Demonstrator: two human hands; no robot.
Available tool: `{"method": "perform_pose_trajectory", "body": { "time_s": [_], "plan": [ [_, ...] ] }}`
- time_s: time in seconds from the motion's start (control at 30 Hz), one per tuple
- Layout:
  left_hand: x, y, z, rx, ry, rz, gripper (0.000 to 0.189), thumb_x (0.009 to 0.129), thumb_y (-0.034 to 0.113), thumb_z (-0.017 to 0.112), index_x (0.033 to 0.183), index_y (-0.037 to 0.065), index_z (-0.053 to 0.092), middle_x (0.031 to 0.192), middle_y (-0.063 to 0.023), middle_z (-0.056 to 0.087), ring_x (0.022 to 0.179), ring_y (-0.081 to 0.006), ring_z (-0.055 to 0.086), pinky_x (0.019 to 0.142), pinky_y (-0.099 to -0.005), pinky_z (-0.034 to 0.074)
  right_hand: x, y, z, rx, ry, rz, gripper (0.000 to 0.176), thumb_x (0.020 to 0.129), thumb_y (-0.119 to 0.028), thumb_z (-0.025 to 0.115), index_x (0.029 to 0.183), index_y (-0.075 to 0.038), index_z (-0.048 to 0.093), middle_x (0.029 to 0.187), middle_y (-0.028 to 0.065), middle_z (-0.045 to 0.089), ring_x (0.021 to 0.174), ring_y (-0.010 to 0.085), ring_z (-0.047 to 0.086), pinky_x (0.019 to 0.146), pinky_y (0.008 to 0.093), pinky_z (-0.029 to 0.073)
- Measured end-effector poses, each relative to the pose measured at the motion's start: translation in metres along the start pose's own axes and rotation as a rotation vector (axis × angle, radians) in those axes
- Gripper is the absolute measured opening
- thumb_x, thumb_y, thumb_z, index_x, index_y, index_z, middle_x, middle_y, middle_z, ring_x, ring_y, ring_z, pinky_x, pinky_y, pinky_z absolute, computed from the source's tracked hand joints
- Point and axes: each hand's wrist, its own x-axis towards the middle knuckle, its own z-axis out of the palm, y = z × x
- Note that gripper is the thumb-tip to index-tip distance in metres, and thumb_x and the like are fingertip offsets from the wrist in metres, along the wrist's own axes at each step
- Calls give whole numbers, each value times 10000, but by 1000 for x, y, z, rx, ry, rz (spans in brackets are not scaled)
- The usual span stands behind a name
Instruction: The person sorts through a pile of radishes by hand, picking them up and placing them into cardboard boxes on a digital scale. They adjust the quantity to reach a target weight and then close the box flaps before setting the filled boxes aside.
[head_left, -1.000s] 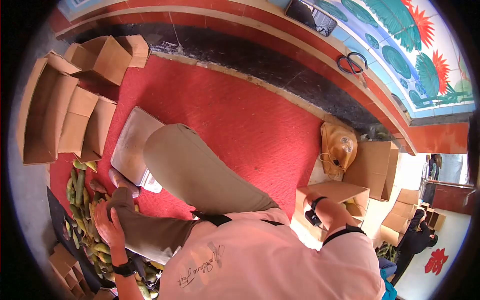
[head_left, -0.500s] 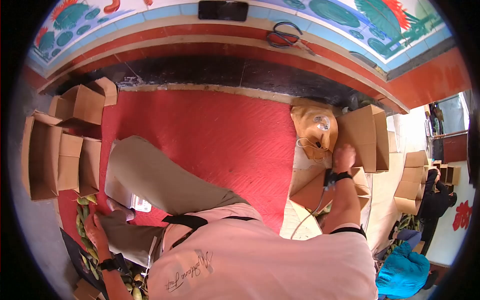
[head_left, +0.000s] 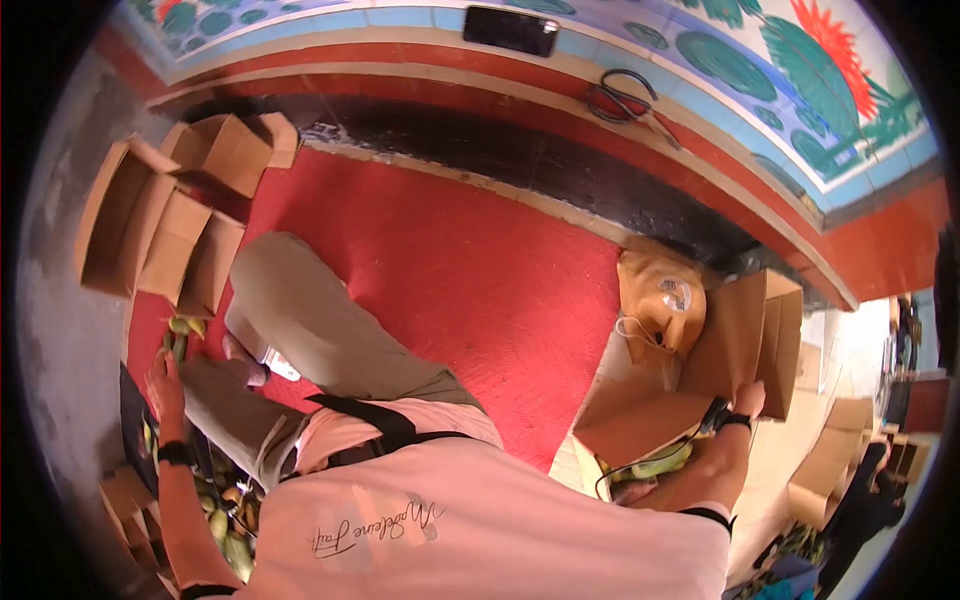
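My right hand (head_left: 748, 398) is closed at the lower edge of an upright cardboard box (head_left: 725, 335), its fingers partly hidden. Below it, another cardboard box (head_left: 635, 425) stands with a raised flap, and green-yellow elongated produce (head_left: 665, 460) shows inside. A cable runs from something dark at my right wrist. On the far left, my left hand (head_left: 163, 385) has its fingers extended beside several long green produce pieces (head_left: 180, 345) on the red mat; I see nothing held in it. More produce (head_left: 225, 525) lies below, near my left forearm.
Open cardboard boxes (head_left: 125, 220) stand at the upper left. An orange-yellow bag (head_left: 660, 305) sits by the right box. Dark-handled scissors (head_left: 620, 97) and a phone (head_left: 510, 32) lie on the ledge. A co-worker in black (head_left: 860, 510) is at the right beside more boxes (head_left: 830, 460).
The whole view has tilted and shifted. My right hand has moved down along the box, and the near box's flap and produce show more. My left hand stays beside the produce.
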Motion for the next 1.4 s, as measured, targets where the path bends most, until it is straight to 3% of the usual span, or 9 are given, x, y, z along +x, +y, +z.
{"method": "perform_pose_trajectory", "body": {
  "time_s": [0.17, 0.27, 0.4, 0.47, 0.53, 0.67, 0.77, 1.07, 1.4],
  "plan": [
    [10, 8, -5, -37, 27, 2, 380, 966, 319, 441, 1158, 24, 584, 1126, -201, 599, 1039, -380, 539, 908, -461, 413, 8, 16, 19, -215, 149, -399, 262, 878, -177, 485, 978, -9, 659, 993, 208, 653, 941, 352, 631, 780, 449, 515],
    [20, -4, 10, 16, -3, 2, 388, 963, 337, 440, 1152, 33, 592, 1126, -189, 601, 1043, -377, 539, 907, -462, 414, -41, -6, -34, 201, 210, -103, 236, 851, -97, 485, 1002, 9, 632, 1000, 212, 640, 909, 381, 622, 791, 454, 508],
    [26, 23, -1, -23, -34, -12, 410, 958, 378, 430, 1145, 51, 592, 1122, -166, 604, 1048, -370, 542, 902, -462, 419, -47, 17, -50, 114, 448, -218, 247, 845, -89, 492, 1055, -37, 611, 1008, 190, 643, 902, 376, 618, 780, 483, 495],
    [29, 19, 10, 24, -29, -12, 407, 957, 379, 431, 1140, 52, 591, 1126, -164, 601, 1050, -361, 543, 900, -459, 421, -52, 24, -75, 15, 478, -169, 150, 848, -114, 506, 945, -78, 615, 934, 160, 649, 868, 361, 621, 722, 491, 487],
    [36, 13, 20, 34, -67, -8, 425, 955, 417, 430, 1169, 93, 602, 1145, -155, 605, 1076, -348, 539, 908, -458, 426, -66, 31, -104, -80, 617, -356, 85, 844, -142, 537, 792, -77, 553, 811, 129, 626, 775, 343, 608, 650, 494, 459],
    [31, 33, 23, 21, -100, -26, 384, 927, 413, 486, 1106, 103, 626, 1104, -140, 620, 1059, -329, 551, 896, -446, 437, -107, 25, -173, -110, 697, -632, 22, 799, -63, 571, 792, -65, 550, 772, 152, 595, 756, 354, 587, 645, 463, 463],
    [24, 33, 34, -33, -36, 30, 339, 896, 390, 548, 1051, 103, 643, 1061, -138, 631, 1034, -316, 566, 887, -440, 447, -131, 12, -217, -13, 520, -731, 42, 791, -32, 547, 831, -22, 552, 793, 182, 574, 772, 388, 569, 664, 463, 460],
    [-10, 22, 20, -145, 108, -63, 343, 854, 398, 579, 1043, 116, 633, 1111, -97, 614, 1127, -277, 511, 939, -449, 388, -244, -179, -281, 239, 145, -1178, 128, 775, -7, 565, 901, 9, 581, 852, 192, 602, 802, 381, 590, 698, 418, 476],
    [-43, -2, 8, -282, 215, -165, 386, 848, 371, 594, 1073, 58, 621, 1122, -104, 620, 1132, -291, 512, 944, -464, 388, -421, -448, -308, 315, 273, -1817, 92, 823, -85, 570, 843, -1, 536, 801, 209, 555, 774, 423, 555, 634, 462, 438]
  ]
}}
